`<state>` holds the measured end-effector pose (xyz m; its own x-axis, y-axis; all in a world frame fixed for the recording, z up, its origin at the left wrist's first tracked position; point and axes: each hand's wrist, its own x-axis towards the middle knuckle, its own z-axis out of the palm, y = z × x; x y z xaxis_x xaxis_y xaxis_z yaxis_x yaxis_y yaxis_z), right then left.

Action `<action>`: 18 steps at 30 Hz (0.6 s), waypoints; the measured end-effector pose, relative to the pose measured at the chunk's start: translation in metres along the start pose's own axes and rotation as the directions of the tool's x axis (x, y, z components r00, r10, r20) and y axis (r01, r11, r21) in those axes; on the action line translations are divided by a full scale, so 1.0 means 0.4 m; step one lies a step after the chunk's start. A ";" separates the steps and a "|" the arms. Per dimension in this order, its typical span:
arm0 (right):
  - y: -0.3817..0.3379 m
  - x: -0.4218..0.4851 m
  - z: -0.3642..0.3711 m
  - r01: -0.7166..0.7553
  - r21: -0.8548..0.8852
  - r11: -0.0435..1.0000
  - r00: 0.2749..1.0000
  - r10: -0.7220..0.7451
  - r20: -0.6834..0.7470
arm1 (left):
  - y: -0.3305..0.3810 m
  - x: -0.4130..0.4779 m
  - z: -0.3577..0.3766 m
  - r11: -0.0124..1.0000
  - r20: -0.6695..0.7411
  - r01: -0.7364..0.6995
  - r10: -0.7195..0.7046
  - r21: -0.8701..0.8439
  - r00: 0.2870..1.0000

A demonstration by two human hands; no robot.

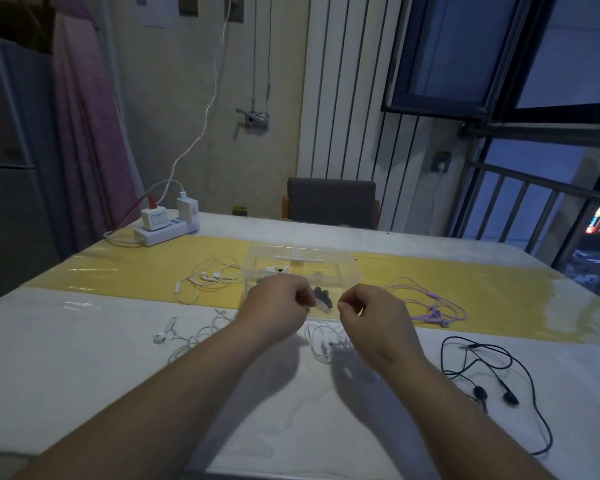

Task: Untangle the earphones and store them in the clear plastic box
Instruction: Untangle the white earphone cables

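Two bare forearms are reaching out over the white worktop [84, 375] from the near edge. To the right of the right forearm, a pair of black earphones [492, 375] is lying in loose loops, both buds resting on the surface. Left of the left forearm, a white earbud [159, 337] is sitting on the worktop, its wire running under that arm; whether it joins the bundle in front cannot be told. Between the wrists, a white cord [326, 341] is hanging in a small tangle that is touching the surface. The left hand [278, 306] and the right hand [371, 317] are both curling their fingers and pinching this cord at its top, close together but not touching each other. Just behind the hands, a clear box [298, 268] is standing open on a yellow strip [136, 268] that is crossing the worktop, with white and dark buds showing through its walls. A second set of white earphones [208, 277] is lying just left of the box, and purple earphones [430, 306] are lying to its right, at the strip's near edge. Farther back on the left, a white power strip [163, 230] is carrying plugged-in chargers, and a grey chair [331, 202] is standing at the far side.
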<state>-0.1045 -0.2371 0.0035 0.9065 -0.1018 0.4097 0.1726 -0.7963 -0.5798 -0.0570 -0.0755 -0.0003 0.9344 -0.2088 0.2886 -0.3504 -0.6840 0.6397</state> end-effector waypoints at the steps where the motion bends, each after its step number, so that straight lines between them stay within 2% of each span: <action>1: -0.011 0.004 0.006 0.013 0.002 1.000 1.000 -0.013 0.006 | -0.003 -0.003 -0.015 1.000 -0.015 0.005 -0.004 0.012 1.000; 7: -0.071 0.027 0.083 0.074 0.042 0.996 0.982 -0.080 0.172 | -0.059 -0.021 -0.116 0.989 -0.104 0.116 -0.105 0.096 0.989; 11: -0.115 0.040 0.148 0.169 0.039 0.985 0.911 -0.171 0.375 | -0.124 -0.032 -0.164 0.961 -0.111 0.251 -0.238 0.116 0.965; 15: -0.161 0.050 0.206 0.241 0.053 0.969 0.786 -0.227 0.575 | -0.177 -0.038 -0.189 0.911 -0.004 0.391 -0.394 0.132 0.919; 18: -0.175 0.057 0.242 0.256 0.036 0.966 0.754 -0.223 0.618 | -0.206 -0.039 -0.189 0.900 0.078 0.429 -0.435 0.077 0.897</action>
<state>-0.0588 -0.1259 -0.0147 0.8831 0.4692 0.0033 0.4128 -0.7735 -0.4809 -0.0475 0.0372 -0.0036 0.9956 0.0552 -0.0752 0.0908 -0.7593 0.6444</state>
